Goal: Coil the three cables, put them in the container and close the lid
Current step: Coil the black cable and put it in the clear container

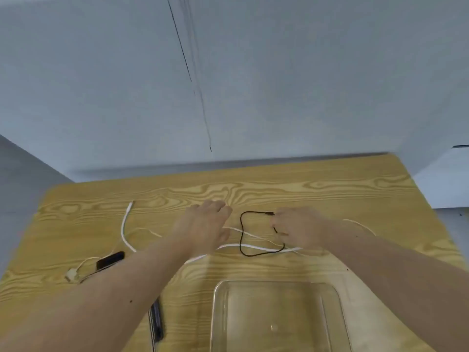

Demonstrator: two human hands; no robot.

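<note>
Wooden table [330, 189]: right fingers [279, 222] pinch black cable [242, 235]

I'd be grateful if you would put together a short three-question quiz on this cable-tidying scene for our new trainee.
1. True or false: the clear container already holds a coiled cable.
2. Which hand grips the black cable? A) left hand B) right hand C) neither
3. Fill in: the thick white cable lies on the wooden ____.

Key
1. False: the container is open and nothing shows inside it.
2. B: the right hand is closed on one end of the black cable, while the left hand hovers spread above the cables.
3. table
</note>
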